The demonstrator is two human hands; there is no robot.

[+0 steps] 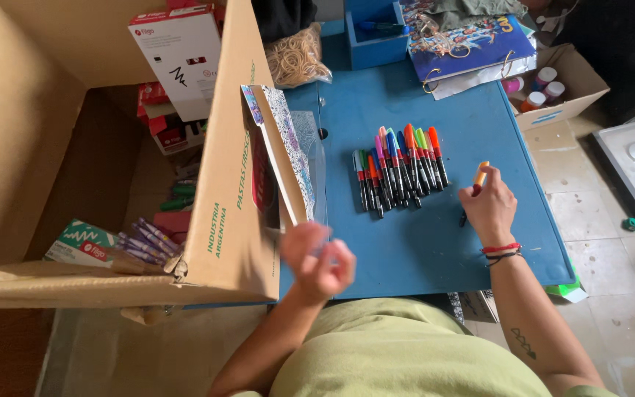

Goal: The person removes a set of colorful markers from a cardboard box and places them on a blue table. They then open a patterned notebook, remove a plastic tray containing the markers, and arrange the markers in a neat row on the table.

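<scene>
orange marker [481,175] pinched in my right hand [489,209], over the blue table [472,125].

it sits just right of the row of markers [398,170] lying side by side on the table. my left hand [318,257] is blurred, fingers loosely curled on nothing i can make out, beside the open cardboard box [229,198] and a patterned flat pack [284,151] leaning on it.

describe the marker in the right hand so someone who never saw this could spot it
On the blue table, just right of the row of markers, the right hand holds the marker. Its orange cap pokes above the fingers, and it alone is off the table, apart from the row.
</scene>
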